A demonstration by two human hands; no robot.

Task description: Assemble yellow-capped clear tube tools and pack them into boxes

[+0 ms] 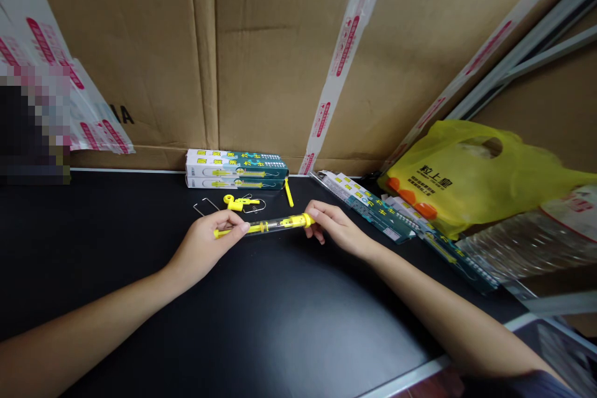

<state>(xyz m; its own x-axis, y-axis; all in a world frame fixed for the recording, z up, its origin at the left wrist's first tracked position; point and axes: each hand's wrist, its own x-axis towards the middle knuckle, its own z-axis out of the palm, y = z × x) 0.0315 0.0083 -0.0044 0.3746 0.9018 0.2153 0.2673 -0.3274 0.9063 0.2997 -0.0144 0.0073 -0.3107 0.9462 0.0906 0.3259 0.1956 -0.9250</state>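
A clear tubular spring scale (275,224) with yellow inner parts lies sideways between my two hands, a little above the black table. My left hand (209,233) pinches its left end between thumb and fingers. At the yellow cap on the right end, my right hand (333,227) has its fingertips closed. Just behind the tube lie yellow plastic parts (237,202), a bent metal wire (205,204) and a metal hook (257,206). A thin yellow strip (289,193) leans or lies beside the boxes.
Two stacked printed boxes (236,169) stand against the cardboard wall (280,62). More flat boxes (366,205) lie to the right, near a yellow plastic bag (457,174) and a clear plastic container (513,233). A metal frame (513,68) borders the right side.
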